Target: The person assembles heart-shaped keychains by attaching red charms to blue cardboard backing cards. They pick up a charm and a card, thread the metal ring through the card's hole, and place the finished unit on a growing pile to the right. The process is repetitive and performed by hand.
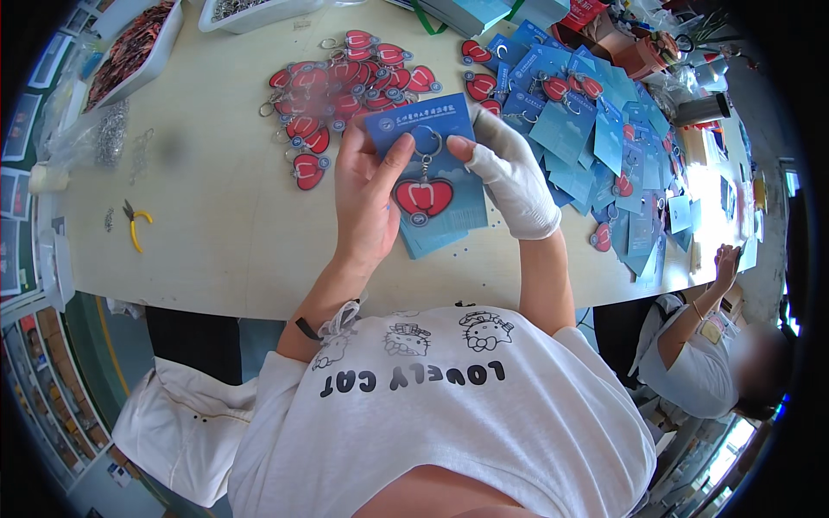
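My left hand (367,198) grips the left edge of a stack of blue cards (449,198), thumb pressed on the top card. A red heart-shaped keychain (423,197) with a metal ring lies on that top card. My right hand (514,177), in a white glove, holds the stack's right edge, thumb near the ring. Both hands hover over the pale table (224,233).
A pile of red heart keychains (345,82) lies behind the hands. Carded keychains on blue cards (587,129) spread to the right. Yellow-handled pliers (134,224) lie at left, white trays (129,47) at the back left. Another person (699,345) sits at right.
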Tool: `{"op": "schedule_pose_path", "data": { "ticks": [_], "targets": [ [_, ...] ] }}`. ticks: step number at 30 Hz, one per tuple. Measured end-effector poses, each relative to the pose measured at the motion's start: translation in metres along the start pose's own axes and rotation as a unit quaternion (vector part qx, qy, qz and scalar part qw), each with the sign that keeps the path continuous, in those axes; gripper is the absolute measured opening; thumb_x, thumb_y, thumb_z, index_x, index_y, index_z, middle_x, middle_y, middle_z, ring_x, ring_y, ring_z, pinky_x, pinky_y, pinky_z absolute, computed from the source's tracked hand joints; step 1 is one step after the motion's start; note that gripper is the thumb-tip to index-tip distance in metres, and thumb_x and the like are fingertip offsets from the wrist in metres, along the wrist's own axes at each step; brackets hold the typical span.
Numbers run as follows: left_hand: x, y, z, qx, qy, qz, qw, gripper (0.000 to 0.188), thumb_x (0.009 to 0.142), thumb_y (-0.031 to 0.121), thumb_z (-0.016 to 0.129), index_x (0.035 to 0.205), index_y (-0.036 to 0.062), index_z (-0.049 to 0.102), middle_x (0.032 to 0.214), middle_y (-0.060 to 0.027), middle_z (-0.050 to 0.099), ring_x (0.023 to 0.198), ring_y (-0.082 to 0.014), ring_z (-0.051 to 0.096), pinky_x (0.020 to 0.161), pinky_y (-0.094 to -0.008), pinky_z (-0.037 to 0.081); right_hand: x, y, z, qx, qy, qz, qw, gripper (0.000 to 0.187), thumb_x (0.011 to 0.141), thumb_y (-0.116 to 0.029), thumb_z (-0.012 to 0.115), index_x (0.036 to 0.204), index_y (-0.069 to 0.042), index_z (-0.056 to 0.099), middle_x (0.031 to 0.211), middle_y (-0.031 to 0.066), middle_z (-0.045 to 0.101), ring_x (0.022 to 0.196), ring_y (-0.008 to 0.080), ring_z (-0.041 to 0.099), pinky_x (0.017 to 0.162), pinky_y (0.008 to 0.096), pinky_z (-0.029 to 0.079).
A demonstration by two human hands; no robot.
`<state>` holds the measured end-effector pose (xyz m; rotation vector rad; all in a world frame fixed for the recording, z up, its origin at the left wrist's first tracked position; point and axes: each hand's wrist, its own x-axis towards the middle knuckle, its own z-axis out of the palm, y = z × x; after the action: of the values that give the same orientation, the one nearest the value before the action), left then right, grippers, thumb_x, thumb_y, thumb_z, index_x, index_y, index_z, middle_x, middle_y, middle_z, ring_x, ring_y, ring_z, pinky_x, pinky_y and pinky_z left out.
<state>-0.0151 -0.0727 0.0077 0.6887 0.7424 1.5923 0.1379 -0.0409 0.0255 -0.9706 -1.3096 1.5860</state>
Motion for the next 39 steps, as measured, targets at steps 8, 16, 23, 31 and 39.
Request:
{"op": "schedule_pose_path", "data": {
  "ticks": [8, 16, 23, 31, 39],
  "targets": [
    [-0.006, -0.013, -0.002, 0.159, 0.028, 0.168, 0.972, 0.019, 0.093, 0.003, 0.055, 0.110, 0.0023, 0.047, 0.101, -0.0045, 0.056, 0.095, -0.0089, 0.052, 0.085, -0.0248, 0.041, 0.002, 0.002, 0.017, -0.299, 0.190, -0.309, 0.883, 0.041, 0.068, 0.001, 0.069, 0.107, -0.004, 0.058, 0.090, 0.0051, 0.063, 0.080, 0.0182, 0.059, 0.072, 0.0310, 0.047],
    [-0.005, -0.020, 0.001, 0.145, 0.066, 0.224, 0.961, 0.022, 0.094, 0.004, 0.052, 0.113, 0.0022, 0.040, 0.106, -0.0084, 0.054, 0.097, -0.0107, 0.053, 0.085, -0.0249, 0.041, -0.014, 0.002, 0.038, -0.432, 0.138, -0.323, 0.831, 0.026, 0.065, -0.004, 0.073, 0.090, -0.008, 0.068, 0.069, 0.0051, 0.056, 0.062, 0.0237, 0.055, 0.059, 0.0346, 0.043],
    [-0.008, -0.024, 0.000, 0.166, 0.080, 0.252, 0.950, 0.024, 0.095, 0.004, 0.051, 0.114, 0.0030, 0.037, 0.103, -0.0080, 0.052, 0.094, -0.0107, 0.052, 0.082, -0.0253, 0.042, -0.016, 0.002, 0.041, -0.361, 0.131, -0.265, 0.884, 0.025, 0.070, 0.001, 0.066, 0.095, -0.003, 0.067, 0.073, 0.0077, 0.060, 0.066, 0.0250, 0.058, 0.063, 0.0338, 0.047],
    [-0.006, -0.026, -0.006, 0.147, 0.081, 0.224, 0.960, 0.027, 0.095, 0.005, 0.052, 0.117, 0.0043, 0.036, 0.103, -0.0073, 0.053, 0.093, -0.0100, 0.052, 0.081, -0.0242, 0.041, -0.016, -0.004, 0.044, -0.318, 0.131, -0.175, 0.923, 0.020, 0.069, 0.002, 0.066, 0.089, 0.002, 0.065, 0.083, 0.0111, 0.063, 0.069, 0.0255, 0.060, 0.064, 0.0322, 0.048],
    [-0.004, -0.027, -0.003, 0.118, 0.073, 0.175, 0.975, 0.022, 0.093, 0.002, 0.054, 0.113, 0.0041, 0.044, 0.104, -0.0057, 0.056, 0.095, -0.0092, 0.053, 0.084, -0.0248, 0.041, -0.010, 0.000, 0.023, -0.226, 0.171, -0.173, 0.943, 0.031, 0.070, -0.004, 0.073, 0.098, 0.002, 0.059, 0.094, 0.0082, 0.064, 0.082, 0.0174, 0.056, 0.073, 0.0313, 0.046]
  ]
}}
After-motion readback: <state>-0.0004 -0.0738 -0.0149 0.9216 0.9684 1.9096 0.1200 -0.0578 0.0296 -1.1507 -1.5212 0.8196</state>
